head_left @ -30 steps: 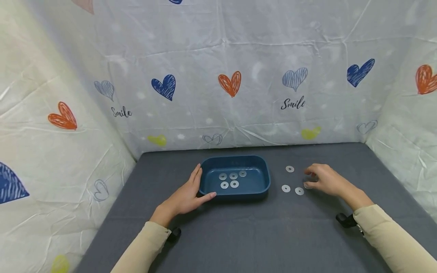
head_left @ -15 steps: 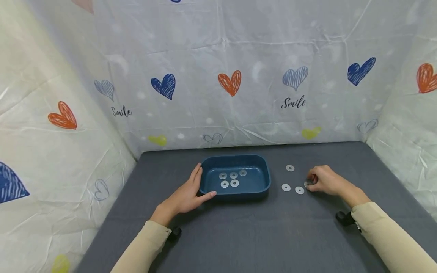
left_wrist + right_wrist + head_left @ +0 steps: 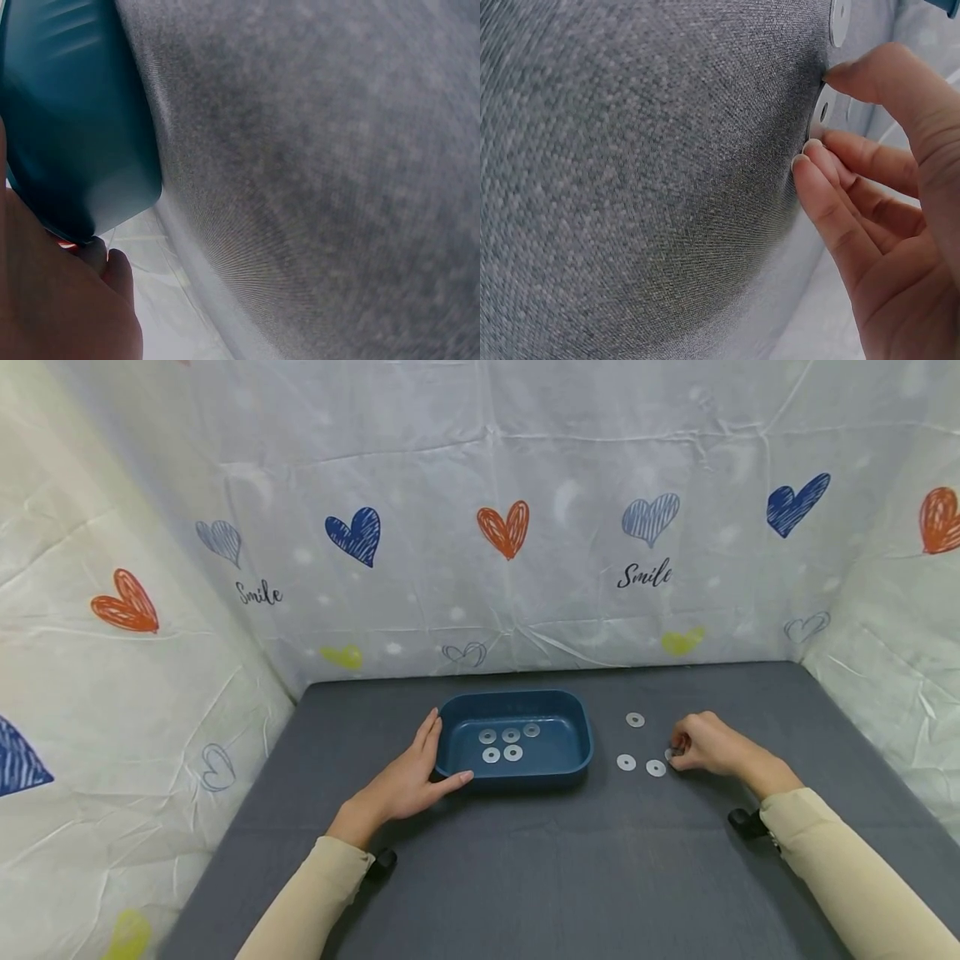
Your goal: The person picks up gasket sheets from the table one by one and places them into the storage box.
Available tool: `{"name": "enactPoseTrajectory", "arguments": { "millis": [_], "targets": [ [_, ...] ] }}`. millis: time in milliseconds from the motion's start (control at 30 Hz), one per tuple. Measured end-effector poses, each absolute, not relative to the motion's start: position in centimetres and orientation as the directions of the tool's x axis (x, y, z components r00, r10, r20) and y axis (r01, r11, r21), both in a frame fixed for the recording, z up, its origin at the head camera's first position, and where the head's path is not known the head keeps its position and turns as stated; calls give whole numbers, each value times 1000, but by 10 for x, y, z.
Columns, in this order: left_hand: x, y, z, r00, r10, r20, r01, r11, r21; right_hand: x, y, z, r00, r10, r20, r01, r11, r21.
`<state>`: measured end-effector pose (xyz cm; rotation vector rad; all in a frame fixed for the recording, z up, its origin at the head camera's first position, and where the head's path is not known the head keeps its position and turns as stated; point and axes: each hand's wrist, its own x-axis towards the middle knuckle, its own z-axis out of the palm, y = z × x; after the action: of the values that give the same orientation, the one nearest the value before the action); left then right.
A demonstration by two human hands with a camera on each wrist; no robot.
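My left hand [image 3: 401, 787] lies against the left end of a blue rectangular tray [image 3: 525, 782], its fingers fairly straight along the side and the thumb on the front rim. Several flat grey washers [image 3: 513, 752] lie on the tray's floor. To the right of the tray, my right hand [image 3: 716, 747] pinches another washer [image 3: 817, 124] at the tabletop, with the thumb at one edge and the fingertips at the opposite edge. Left of this hand lie three loose washers, a front one [image 3: 656, 768] close to the fingers, one beside it [image 3: 626, 762] and one farther back [image 3: 635, 720].
A dark grey cloth covers the table [image 3: 562, 877]. White curtains [image 3: 427, 593] printed with hearts stand behind the table and along both sides. A black band [image 3: 748, 823] shows at the right wrist by the beige sleeve.
My right fingers have come together around the washer, the hand drawing slightly left. My left hand stays on the tray. The head view has tilted down a little.
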<state>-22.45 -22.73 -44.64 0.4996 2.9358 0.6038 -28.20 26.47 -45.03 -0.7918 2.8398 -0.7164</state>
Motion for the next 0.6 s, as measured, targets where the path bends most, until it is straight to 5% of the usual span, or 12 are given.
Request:
{"name": "enactPoseTrajectory", "arguments": {
  "millis": [600],
  "targets": [
    [-225, -228, -447, -942, 332, -41, 289, 869, 402, -279, 265, -454, -850, -523, 68, -501, 762, -410]
  ]
}}
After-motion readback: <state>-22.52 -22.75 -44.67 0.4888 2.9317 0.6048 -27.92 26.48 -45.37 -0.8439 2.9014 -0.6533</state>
